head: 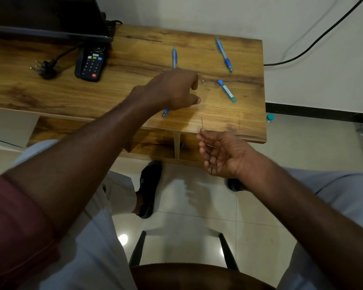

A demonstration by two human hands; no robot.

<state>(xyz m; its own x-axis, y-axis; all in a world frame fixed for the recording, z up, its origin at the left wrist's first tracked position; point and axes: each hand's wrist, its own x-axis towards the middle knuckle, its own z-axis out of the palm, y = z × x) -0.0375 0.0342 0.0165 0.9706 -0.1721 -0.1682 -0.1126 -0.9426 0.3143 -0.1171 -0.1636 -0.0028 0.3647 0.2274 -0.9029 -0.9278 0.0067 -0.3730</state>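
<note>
While the right hand (220, 153), palm up, pinches a thin pencil lead (201, 122) at the desk's (134, 49) front edge, the left hand (174, 88) curls over a blue pen (165, 113) mid-desk; whether it grips the pen, I cannot tell.

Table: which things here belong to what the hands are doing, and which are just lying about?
In hand: thin lead, pinched by right hand; blue pencil under left hand, grip unclear; lead tube nearby, likely the source.
Lying about: middle blue pencil and right blue pencil, both untouched; remote; plug; screen.
</note>
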